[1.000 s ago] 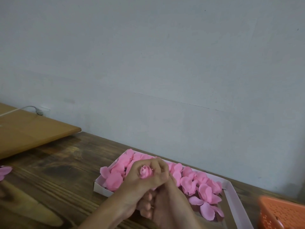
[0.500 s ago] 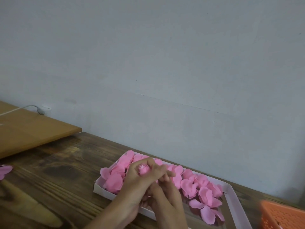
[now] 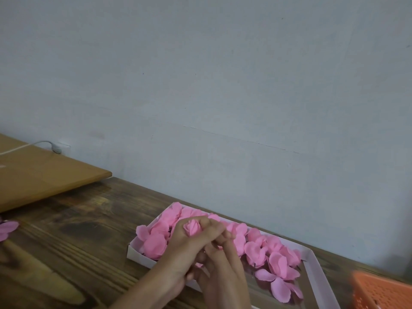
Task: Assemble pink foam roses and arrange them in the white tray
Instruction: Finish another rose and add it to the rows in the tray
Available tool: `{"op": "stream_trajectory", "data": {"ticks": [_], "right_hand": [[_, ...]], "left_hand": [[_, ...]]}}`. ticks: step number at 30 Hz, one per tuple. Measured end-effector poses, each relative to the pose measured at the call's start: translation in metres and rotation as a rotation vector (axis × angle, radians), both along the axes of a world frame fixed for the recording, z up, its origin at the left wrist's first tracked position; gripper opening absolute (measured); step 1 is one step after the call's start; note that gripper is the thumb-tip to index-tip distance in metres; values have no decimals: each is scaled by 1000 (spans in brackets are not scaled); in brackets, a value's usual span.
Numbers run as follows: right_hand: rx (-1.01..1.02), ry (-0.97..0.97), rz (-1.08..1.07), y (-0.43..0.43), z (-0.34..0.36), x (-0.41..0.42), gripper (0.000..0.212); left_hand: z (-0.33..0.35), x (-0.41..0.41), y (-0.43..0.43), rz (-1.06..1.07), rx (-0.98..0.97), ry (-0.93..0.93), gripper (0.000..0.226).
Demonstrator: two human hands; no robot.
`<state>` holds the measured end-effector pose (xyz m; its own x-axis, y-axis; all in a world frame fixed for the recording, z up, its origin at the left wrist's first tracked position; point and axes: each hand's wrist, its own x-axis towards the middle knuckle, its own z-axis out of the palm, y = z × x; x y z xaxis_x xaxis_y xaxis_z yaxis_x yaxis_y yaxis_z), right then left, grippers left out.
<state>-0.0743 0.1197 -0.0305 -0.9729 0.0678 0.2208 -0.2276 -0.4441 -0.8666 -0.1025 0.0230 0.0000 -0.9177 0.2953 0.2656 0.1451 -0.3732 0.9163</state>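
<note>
Holding a small pink foam rose (image 3: 192,227) upright, the left hand (image 3: 187,246) has fingers and thumb curled round the bud, so only the top of the rolled petals shows betw. thumb and forefinger. The right hand (image 3: 223,277) is just beside it, back side toward the viewer, w/ its fingers going up under the left fingers. They are bent and a bit of pink shows between them, but I cannot tell if they really grip the rose or only touch its lower part. Both hands are above the near left part of the white tray (image 3: 317,270), so the rose is in the air over the tray, not lying in it.

The tray stands at an angle on the dark wooden table (image 3: 73,241), close to the grey wall (image 3: 223,85). Inside it lie many loose pink petals (image 3: 277,263), heaped from the left end to past the middle; at the right end a brown strip shows inside the rim. An orange basket (image 3: 383,291) w/ small holes is at the right edge of view, near the tray's right end, blurred. On the left a light wood board (image 3: 44,175) lies over the table, w/ a white cable (image 3: 33,144) above it going to the wall. Some stray petals (image 3: 7,228) lie at the far left edge, well apart from the tray.
</note>
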Motion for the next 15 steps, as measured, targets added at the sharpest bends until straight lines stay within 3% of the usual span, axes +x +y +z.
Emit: {"op": "stream_trajectory", "data": {"ticks": [1,5,8,10,13,15], "right_hand": [[-40,-3,20,-5,7,2,54],[155,35,-33,-9,8,2,33],[245,32,-42,-11,8,5,25],[198,-33,-35,-12,13,8,33],[294,-82,-91,-6,15,10,38],[387,-87,-95,-3,17,14,27]], "left_hand": [[0,0,0,-1,12,-9,44],[2,1,-1,-61,50,8,51],[0,-1,-3,-95,64,28,40],[0,-1,-4,-103,32,42,38],[0,-3,-5,-120,-2,83,42],[-1,-4,-5,-141,2,113,46]]}}
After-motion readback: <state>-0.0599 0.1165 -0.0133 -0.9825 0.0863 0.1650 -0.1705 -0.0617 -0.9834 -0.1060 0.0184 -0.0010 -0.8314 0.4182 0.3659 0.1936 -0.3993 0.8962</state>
